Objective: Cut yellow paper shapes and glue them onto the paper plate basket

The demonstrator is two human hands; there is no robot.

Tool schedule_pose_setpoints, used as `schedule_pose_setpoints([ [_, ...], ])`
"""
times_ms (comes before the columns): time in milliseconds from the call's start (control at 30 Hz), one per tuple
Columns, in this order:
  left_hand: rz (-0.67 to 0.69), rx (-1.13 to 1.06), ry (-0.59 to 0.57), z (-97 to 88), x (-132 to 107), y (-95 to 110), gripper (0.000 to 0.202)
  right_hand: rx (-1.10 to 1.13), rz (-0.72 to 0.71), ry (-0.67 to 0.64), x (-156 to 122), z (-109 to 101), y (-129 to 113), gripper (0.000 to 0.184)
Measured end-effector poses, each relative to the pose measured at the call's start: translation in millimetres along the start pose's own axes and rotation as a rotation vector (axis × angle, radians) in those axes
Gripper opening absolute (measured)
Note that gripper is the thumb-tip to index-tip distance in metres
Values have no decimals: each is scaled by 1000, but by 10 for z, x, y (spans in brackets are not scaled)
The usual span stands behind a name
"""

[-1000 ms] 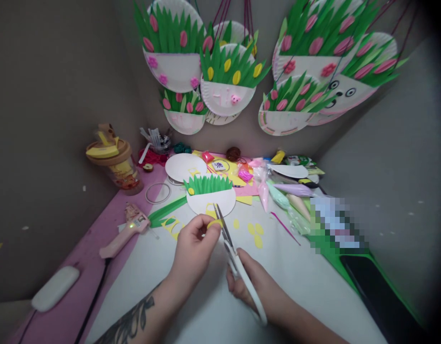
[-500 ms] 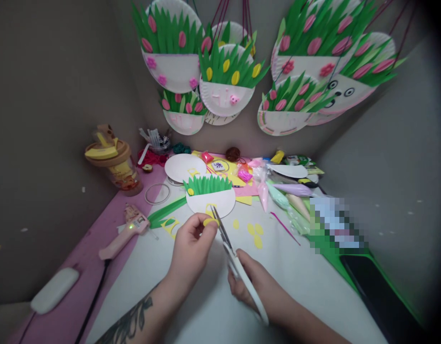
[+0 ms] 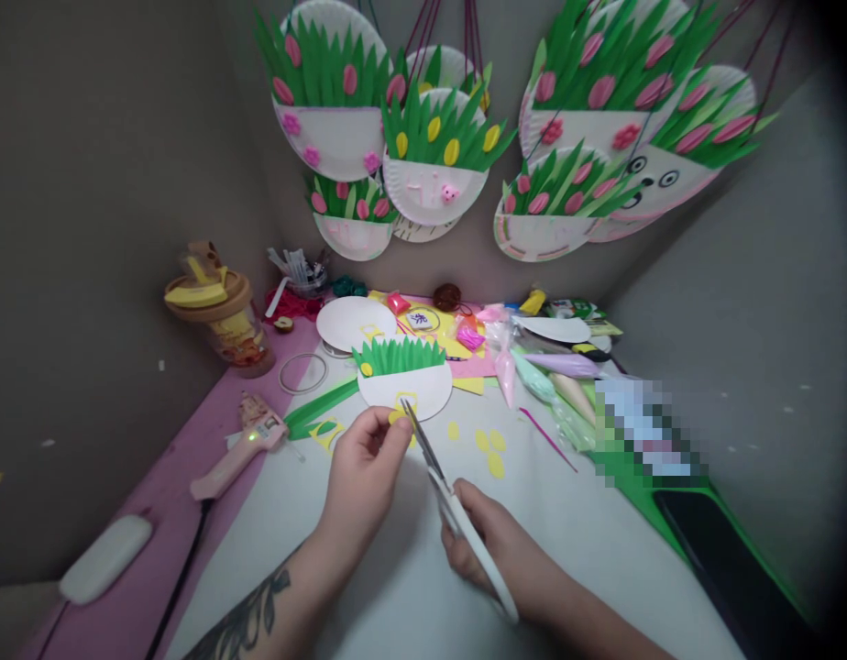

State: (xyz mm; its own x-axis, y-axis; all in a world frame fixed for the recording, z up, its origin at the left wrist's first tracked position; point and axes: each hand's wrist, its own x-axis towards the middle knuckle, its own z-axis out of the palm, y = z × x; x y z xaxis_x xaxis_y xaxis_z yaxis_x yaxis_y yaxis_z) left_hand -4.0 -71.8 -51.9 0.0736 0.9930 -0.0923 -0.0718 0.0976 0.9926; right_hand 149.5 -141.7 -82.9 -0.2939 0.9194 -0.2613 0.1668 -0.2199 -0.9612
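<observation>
Between thumb and forefinger, my left hand point(image 3: 372, 458) pinches a small yellow paper piece point(image 3: 399, 418). White-handled scissors point(image 3: 457, 513) are in my right hand point(image 3: 496, 545), their blades pointing up and left beside that paper. Whether the blades touch it I cannot tell. Just beyond the blade tips lies a white paper-plate basket point(image 3: 427, 387) with green paper grass point(image 3: 402, 356) and one yellow flower point(image 3: 367, 369) on it. To the right of the blades, several yellow paper ovals point(image 3: 492, 449) lie on the white table surface point(image 3: 368, 596).
A pink glue gun point(image 3: 241, 449), its light green, rests at left near a lidded cup point(image 3: 221, 316). Bags of coloured clay point(image 3: 533, 376) sit at back right. A black phone-like slab point(image 3: 722, 559) lies at right. Finished plate baskets point(image 3: 437, 174) hang on the wall.
My left hand has shifted slightly left with the yellow paper, away from the scissors. The scissors and my right hand have barely moved.
</observation>
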Motion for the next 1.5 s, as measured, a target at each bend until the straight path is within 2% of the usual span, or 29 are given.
schedule_pose_setpoints([
  [233,-18,19,-24,10,-2,7,21,-1,-25,9,-2,-6,45,37],
  [533,6,99,-61,-22,3,6,20,24,-5,-10,-9,-12,-41,37],
  [900,8,89,-40,-22,17,32,21,-20,-29,-7,-5,-29,-22,34],
  [1500,26,93,-38,-50,10,9,22,-39,33,11,-10,-43,3,23],
])
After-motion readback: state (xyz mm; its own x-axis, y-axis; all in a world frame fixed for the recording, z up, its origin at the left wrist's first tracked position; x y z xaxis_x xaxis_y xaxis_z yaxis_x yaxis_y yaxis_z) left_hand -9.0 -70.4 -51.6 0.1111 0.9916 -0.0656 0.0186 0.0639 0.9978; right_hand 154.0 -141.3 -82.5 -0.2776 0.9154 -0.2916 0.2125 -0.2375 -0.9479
